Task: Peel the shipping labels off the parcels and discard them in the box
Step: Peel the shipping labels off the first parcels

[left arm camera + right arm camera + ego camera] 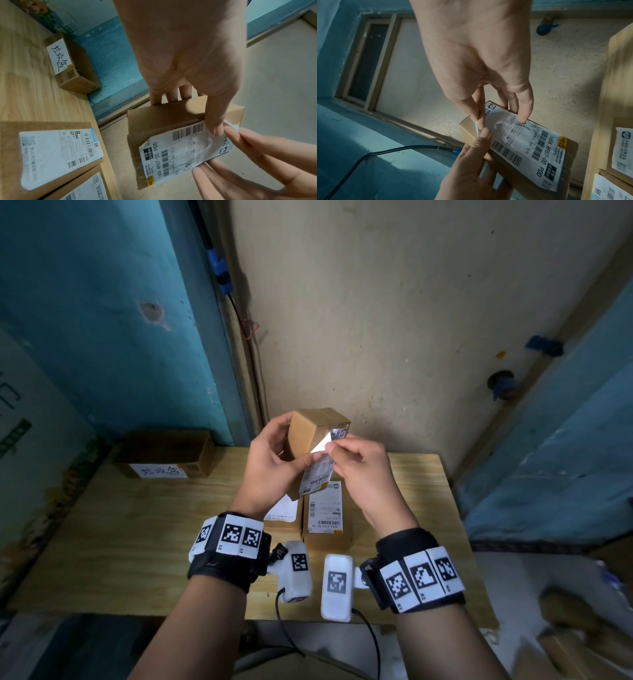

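Observation:
My left hand (295,441) holds a small cardboard parcel (320,421) up above the table, fingers behind it and thumb pressed on its front. A white shipping label (317,479) with barcodes covers that front face. My right hand (330,447) pinches the label's upper corner, which is lifted and shows its white back. In the left wrist view the left hand (192,112) has its thumb on the label (180,152) beside the right fingertips (231,134). In the right wrist view the right hand (478,121) pinches the corner of the label (530,146). The discard box (164,451) stands open at the table's back left.
Two more labelled parcels (325,515) lie side by side on the wooden table (137,542) under my hands. The discard box (75,67) carries a handwritten white note. Walls close in behind and at both sides. More cardboard lies on the floor at the right (575,642).

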Available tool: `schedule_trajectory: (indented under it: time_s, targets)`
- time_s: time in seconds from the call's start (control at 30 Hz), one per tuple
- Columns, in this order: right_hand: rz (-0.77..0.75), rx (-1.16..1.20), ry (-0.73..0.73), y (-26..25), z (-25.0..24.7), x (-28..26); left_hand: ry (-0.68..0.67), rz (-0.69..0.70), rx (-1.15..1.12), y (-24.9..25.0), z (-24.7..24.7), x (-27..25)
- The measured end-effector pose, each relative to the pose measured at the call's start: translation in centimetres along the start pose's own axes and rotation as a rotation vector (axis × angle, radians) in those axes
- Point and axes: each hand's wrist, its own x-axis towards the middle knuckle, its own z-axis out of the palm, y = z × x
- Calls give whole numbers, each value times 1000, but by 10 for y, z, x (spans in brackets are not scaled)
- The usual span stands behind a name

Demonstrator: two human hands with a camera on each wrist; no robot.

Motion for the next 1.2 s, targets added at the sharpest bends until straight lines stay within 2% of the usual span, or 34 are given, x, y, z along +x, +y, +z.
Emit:
schedule_trajectory:
  time_s: [0.23,0.73,1.0,1.2]
  targets:
    - [-15,-37,20,0,7,7,4,1,-12,-1,-3,6]
    - [61,-54,24,10,7,12,-10,-60,-28,-14,-1,7]
    - [169,-21,1,7,3,12,-58,-69,2,-18,-1,10]
    - [184,-3,-11,3,6,13,-100,-60,54,-17,-2,13]
